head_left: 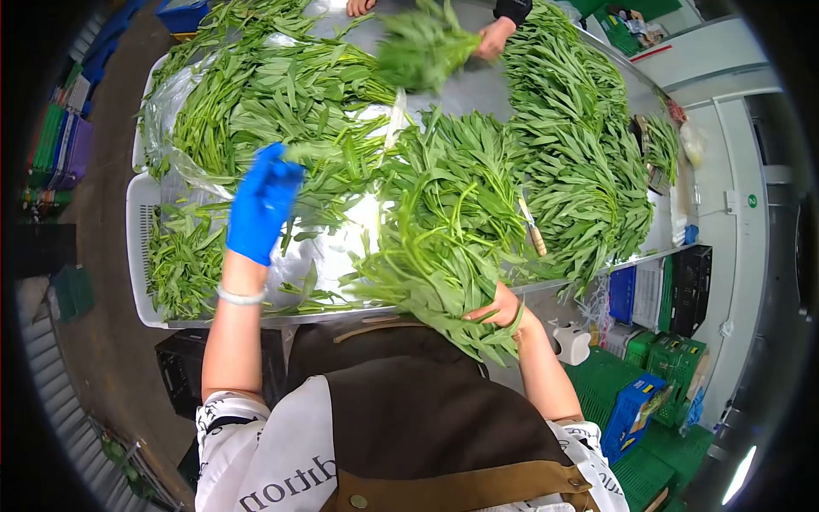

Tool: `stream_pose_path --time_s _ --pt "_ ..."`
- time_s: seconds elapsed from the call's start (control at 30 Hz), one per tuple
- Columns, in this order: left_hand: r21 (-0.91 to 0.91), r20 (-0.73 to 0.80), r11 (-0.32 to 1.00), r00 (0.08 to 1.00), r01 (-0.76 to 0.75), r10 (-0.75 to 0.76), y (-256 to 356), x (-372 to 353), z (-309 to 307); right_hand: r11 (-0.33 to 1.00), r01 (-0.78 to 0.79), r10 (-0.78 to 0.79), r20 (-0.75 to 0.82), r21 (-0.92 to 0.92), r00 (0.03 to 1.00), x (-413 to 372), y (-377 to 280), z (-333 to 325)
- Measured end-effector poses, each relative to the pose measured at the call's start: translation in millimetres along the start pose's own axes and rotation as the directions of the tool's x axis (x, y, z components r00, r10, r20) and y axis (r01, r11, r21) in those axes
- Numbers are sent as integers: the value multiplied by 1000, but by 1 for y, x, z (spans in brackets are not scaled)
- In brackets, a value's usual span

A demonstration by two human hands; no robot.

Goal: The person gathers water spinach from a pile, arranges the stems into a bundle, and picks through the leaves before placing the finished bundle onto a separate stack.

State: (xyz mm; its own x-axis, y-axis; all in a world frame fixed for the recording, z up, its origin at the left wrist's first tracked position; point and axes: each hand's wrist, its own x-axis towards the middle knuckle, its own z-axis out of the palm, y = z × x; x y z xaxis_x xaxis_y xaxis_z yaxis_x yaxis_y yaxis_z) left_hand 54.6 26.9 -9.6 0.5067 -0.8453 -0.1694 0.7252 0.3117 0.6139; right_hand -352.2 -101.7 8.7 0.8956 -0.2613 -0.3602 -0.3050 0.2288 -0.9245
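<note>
My left hand, in a blue glove, is raised over the left part of the metal table, its fingers loosely bent and partly apart. I see nothing held in it. My bare right hand is wrapped around a bunch of water spinach at the near table edge. Its leaves droop over the edge by the palm, and the stems point away to the left. Beyond it lies a pile of loose greens. A knife with a wooden handle rests among the leaves, right of the bunch.
Across the table, another person's hand holds a blurred bunch of greens. Bunches in rows cover the right side. A white basket with leaves stands at the left. Green crates and a blue crate are stacked on the right floor.
</note>
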Motion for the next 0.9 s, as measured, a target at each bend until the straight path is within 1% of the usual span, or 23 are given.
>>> stream_pose_path --time_s 0.03,0.13,0.17,0.2,0.23,0.27,0.3,0.33,0.37,0.4,0.43,0.5,0.53,0.57,0.6,0.63,0.67,0.7,0.73,0.77,0.8,0.83,0.9 --pt "27 -44 995 994 -99 100 10 3 0 999 19 -19 -10 31 1000 -3 10 -3" --pt "203 -97 972 990 120 -102 -7 -17 -13 996 41 -40 -18 84 999 -3 24 -6" --pt "226 -105 945 970 238 -220 -25 -27 -18 982 0 20 -103 187 994 -3 20 2" --pt "352 52 887 940 298 -336 -44 -40 -26 968 -33 66 -129 247 989 1 12 9" --pt "382 11 828 894 410 -447 -55 -58 -5 950 -60 112 -153 307 982 5 5 15" --pt "410 61 789 850 457 -524 -68 -69 5 926 -84 158 -175 369 972 8 -3 20" --pt "380 169 794 808 474 -564 -84 -77 9 941 -129 184 -154 312 971 13 -12 25" --pt "303 265 826 791 474 -551 -100 -81 16 985 -74 96 -142 155 985 18 -17 31" --pt "205 325 860 796 468 -511 -113 -81 23 1000 -11 10 -112 -6 994 25 -21 39" --pt "101 330 874 812 476 -481 -116 -78 31 984 61 -73 -67 -166 995 35 -25 48" --pt "-3 335 878 828 479 -450 -117 -74 43 971 -2 -18 -81 -241 997 46 -28 61" --pt "-121 373 885 847 450 -379 -107 -56 66 868 -195 124 -183 -456 975 57 -39 76" --pt "-102 352 891 854 443 -384 -101 -50 67 788 -293 183 -249 -542 951 62 -48 81" --pt "-82 330 895 859 439 -391 -97 -44 66 731 -406 333 -233 -548 914 69 -86 85" --pt "-63 303 896 864 439 -402 -93 -41 66 762 -340 255 -227 -551 940 74 -85 84" --pt "-85 213 908 898 410 -385 -87 -38 68 788 -272 178 -217 -553 960 78 -81 84" --pt "-98 171 890 888 446 -426 -81 -35 63 807 -197 97 -204 -557 974 84 -79 83" --pt "-111 128 872 877 477 -463 -75 -31 57 779 -254 209 -145 -573 967 92 -79 80" --pt "-127 87 854 863 505 -497 -67 -27 52 815 -118 93 -74 -567 993 99 -77 77" --pt "-174 237 882 888 438 -394 -61 -24 49 834 18 -25 -5 -552 1000 104 -75 72" --pt "-128 207 899 898 419 -389 -54 -20 43 835 151 -139 63 -530 988 109 -75 66" --pt "-87 172 912 908 401 -383 -47 -16 34 908 20 7 64 -419 998 112 -93 59" --pt "-34 60 917 917 397 -394 -35 -16 25 935 67 -52 51 -348 997 120 -97 40"
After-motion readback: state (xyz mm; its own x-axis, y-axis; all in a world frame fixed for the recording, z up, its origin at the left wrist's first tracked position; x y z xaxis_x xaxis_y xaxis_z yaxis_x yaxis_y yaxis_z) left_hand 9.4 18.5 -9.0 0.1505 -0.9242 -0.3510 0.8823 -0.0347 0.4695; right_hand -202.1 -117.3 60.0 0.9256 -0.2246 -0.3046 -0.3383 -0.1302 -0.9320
